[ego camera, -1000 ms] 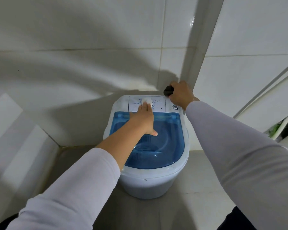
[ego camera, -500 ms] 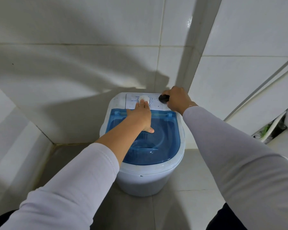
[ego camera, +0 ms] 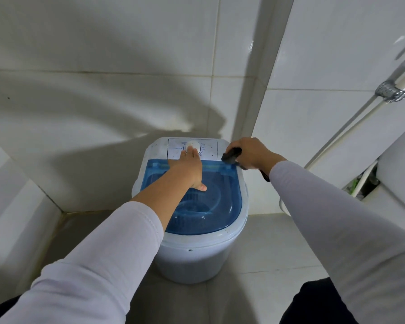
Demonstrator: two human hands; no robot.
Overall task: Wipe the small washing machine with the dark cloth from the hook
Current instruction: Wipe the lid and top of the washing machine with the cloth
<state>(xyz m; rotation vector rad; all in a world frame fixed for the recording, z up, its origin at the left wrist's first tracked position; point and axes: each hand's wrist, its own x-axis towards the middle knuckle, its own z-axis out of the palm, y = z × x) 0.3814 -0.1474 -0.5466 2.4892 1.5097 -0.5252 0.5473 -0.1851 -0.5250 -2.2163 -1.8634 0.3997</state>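
Note:
The small white washing machine (ego camera: 197, 256) stands on the floor in a tiled corner, with a translucent blue lid (ego camera: 222, 206) and a white control panel at the back. My left hand (ego camera: 188, 169) lies flat on the lid, fingers stretched out and touching the round white dial (ego camera: 193, 145). My right hand (ego camera: 250, 153) is closed around the bunched dark cloth (ego camera: 230, 155), pressed to the back right corner of the machine's top. A dark strip of the cloth hangs below my wrist.
White tiled walls close in behind and on both sides. A white pipe with a chrome clamp (ego camera: 388, 91) slants down the right wall. A white fixture (ego camera: 398, 181) sits at the right edge. Grey floor tiles (ego camera: 267, 253) surround the machine.
My right hand has slid the cloth from the panel beside the dial toward the back right corner. My left hand has stayed on the lid and dial.

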